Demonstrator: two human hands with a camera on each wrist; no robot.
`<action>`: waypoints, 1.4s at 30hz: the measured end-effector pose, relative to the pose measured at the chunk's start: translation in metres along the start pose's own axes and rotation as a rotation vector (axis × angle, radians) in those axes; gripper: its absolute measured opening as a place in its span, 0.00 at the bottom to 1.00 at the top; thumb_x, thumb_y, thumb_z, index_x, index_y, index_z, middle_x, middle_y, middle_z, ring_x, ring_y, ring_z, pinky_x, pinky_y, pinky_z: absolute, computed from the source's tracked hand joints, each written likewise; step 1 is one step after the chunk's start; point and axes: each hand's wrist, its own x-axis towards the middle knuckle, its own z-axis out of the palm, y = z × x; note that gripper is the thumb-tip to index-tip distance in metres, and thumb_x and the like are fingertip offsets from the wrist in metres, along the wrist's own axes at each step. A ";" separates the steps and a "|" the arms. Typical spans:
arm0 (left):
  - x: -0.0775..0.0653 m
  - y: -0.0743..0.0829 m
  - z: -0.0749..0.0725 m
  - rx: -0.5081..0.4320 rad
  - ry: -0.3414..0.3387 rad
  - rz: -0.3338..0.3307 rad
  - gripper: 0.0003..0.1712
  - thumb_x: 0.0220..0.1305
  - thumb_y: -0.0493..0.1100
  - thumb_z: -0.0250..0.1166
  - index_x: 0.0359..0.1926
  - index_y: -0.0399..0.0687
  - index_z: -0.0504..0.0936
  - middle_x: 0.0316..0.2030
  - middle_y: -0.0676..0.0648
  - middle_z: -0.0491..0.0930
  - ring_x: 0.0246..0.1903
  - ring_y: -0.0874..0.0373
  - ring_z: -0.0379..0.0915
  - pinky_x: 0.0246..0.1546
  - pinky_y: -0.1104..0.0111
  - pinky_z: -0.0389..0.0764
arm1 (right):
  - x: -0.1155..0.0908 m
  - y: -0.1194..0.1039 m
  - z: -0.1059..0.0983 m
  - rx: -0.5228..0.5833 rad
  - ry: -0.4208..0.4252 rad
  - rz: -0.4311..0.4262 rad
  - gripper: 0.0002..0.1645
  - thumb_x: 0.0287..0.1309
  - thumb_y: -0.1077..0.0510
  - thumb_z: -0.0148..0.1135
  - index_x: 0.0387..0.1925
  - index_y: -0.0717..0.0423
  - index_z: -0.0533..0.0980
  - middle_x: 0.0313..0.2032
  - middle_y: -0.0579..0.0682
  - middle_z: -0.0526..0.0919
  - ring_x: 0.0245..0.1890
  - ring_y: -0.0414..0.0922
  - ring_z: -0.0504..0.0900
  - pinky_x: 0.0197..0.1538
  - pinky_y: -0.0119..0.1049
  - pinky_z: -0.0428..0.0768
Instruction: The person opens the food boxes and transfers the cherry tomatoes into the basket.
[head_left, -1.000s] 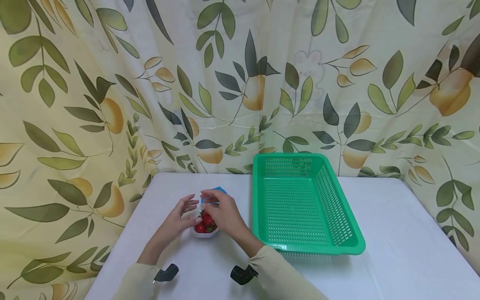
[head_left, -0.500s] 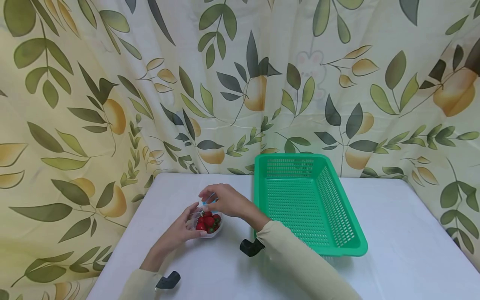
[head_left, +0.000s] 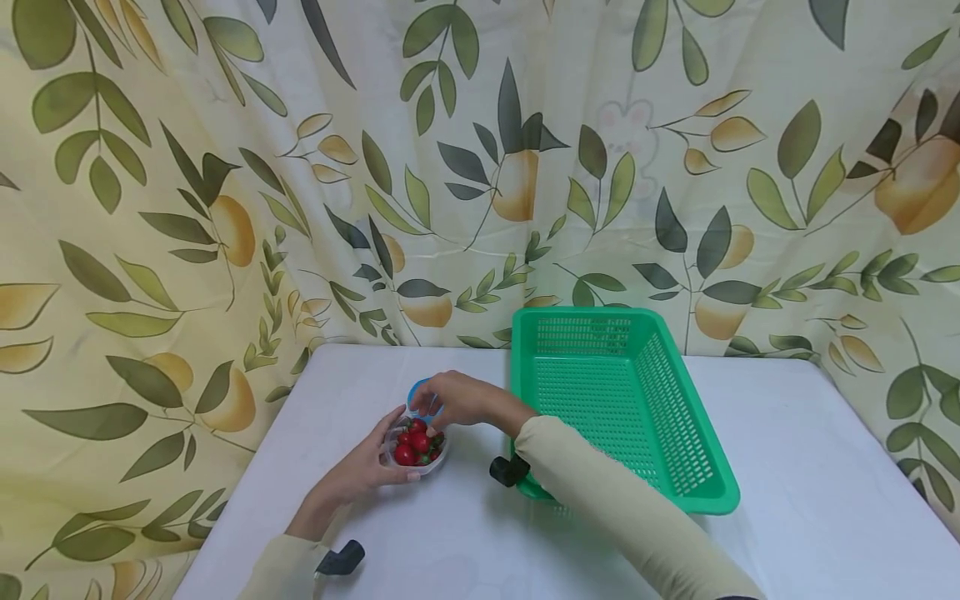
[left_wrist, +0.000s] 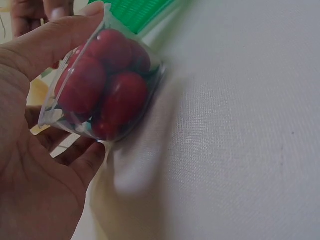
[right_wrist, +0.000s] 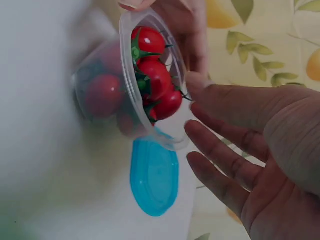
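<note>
A clear plastic tub (head_left: 435, 468) full of red cherry tomatoes (right_wrist: 155, 77) with green stems stands on the white table. My left hand (head_left: 367, 465) grips it from the left, thumb at the near side of the rim and fingers around the far side. Over the tub's open top is my right hand (head_left: 459, 398). In the right wrist view its fingers are spread and loosely bent, the thumb tip right by a tomato's stem, with nothing held between them. A blue plastic lid (right_wrist: 155, 180) lies behind the tub, partly hidden by the right hand in the head view.
A large green plastic basket (head_left: 708, 503) with slotted walls stands to the right of the tub, and my right sleeve passes over its near left corner. A curtain (head_left: 300, 208) printed with leaves and fruit hangs behind the table.
My left hand has come down around the tub's side. The right hand has shifted right and now hovers over the tomatoes, its sleeve reaching across the basket's corner. More of the tomatoes shows.
</note>
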 end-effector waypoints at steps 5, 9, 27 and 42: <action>0.002 0.000 0.001 0.001 0.003 -0.009 0.63 0.52 0.48 0.80 0.80 0.59 0.49 0.80 0.43 0.47 0.78 0.35 0.38 0.70 0.34 0.55 | 0.006 0.005 0.000 -0.022 -0.087 -0.024 0.24 0.53 0.70 0.74 0.54 0.59 0.82 0.50 0.52 0.86 0.53 0.50 0.85 0.50 0.30 0.84; 0.004 0.000 0.000 0.002 -0.002 0.002 0.63 0.53 0.48 0.80 0.80 0.57 0.49 0.80 0.43 0.48 0.78 0.35 0.39 0.70 0.34 0.55 | 0.013 0.008 0.001 -0.047 -0.127 -0.023 0.23 0.53 0.70 0.74 0.52 0.56 0.83 0.47 0.48 0.86 0.47 0.44 0.85 0.47 0.29 0.84; 0.003 0.000 0.000 -0.006 0.004 -0.002 0.64 0.51 0.50 0.81 0.80 0.61 0.49 0.78 0.46 0.52 0.78 0.39 0.43 0.71 0.35 0.56 | 0.025 0.005 0.006 -0.207 -0.234 -0.031 0.20 0.53 0.62 0.77 0.49 0.49 0.86 0.40 0.39 0.84 0.41 0.35 0.80 0.43 0.26 0.82; 0.002 -0.001 0.000 0.001 0.010 -0.012 0.62 0.51 0.50 0.81 0.79 0.64 0.51 0.78 0.46 0.53 0.77 0.40 0.48 0.70 0.37 0.60 | 0.022 0.004 0.000 -0.198 -0.269 -0.054 0.20 0.56 0.62 0.75 0.51 0.47 0.84 0.43 0.39 0.82 0.43 0.37 0.80 0.43 0.27 0.82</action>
